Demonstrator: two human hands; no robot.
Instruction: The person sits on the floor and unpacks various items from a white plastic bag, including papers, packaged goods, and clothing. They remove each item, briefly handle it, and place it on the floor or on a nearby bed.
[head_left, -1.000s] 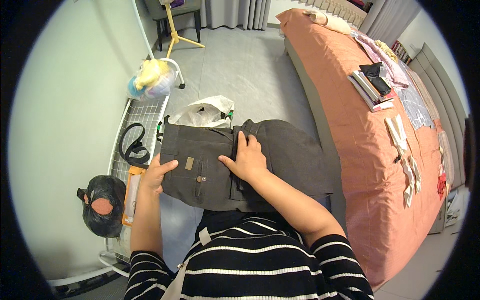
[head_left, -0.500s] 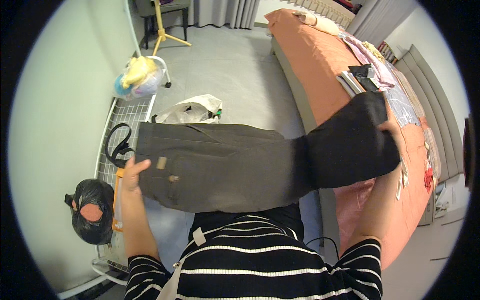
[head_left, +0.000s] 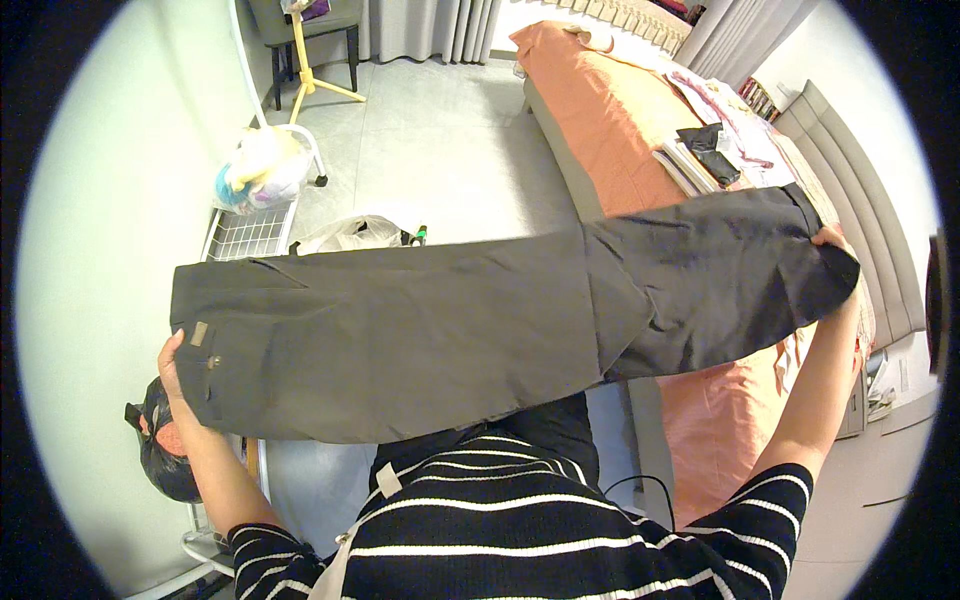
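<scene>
A pair of dark grey trousers (head_left: 430, 330) is stretched sideways in the air in front of me, folded lengthwise. My left hand (head_left: 172, 368) grips the waist end, beside a pocket with a small tan label and a button. At the other end my right hand (head_left: 832, 242) is closed around the leg hems. The leg part near the right hand looks darker and has creases across it. Most fingers of both hands are hidden behind the cloth.
On the right stands a bed with an orange cover (head_left: 575, 110), bearing books (head_left: 690, 168) and a black bag (head_left: 712, 150). A white wire rack (head_left: 250, 232) runs along the left wall. A black plastic bag (head_left: 168, 465) and a white bag (head_left: 355, 232) are nearby.
My hands have moved apart, the left one further left and the right one further right. The trousers have gone from partly bunched at the leg end to pulled out long.
</scene>
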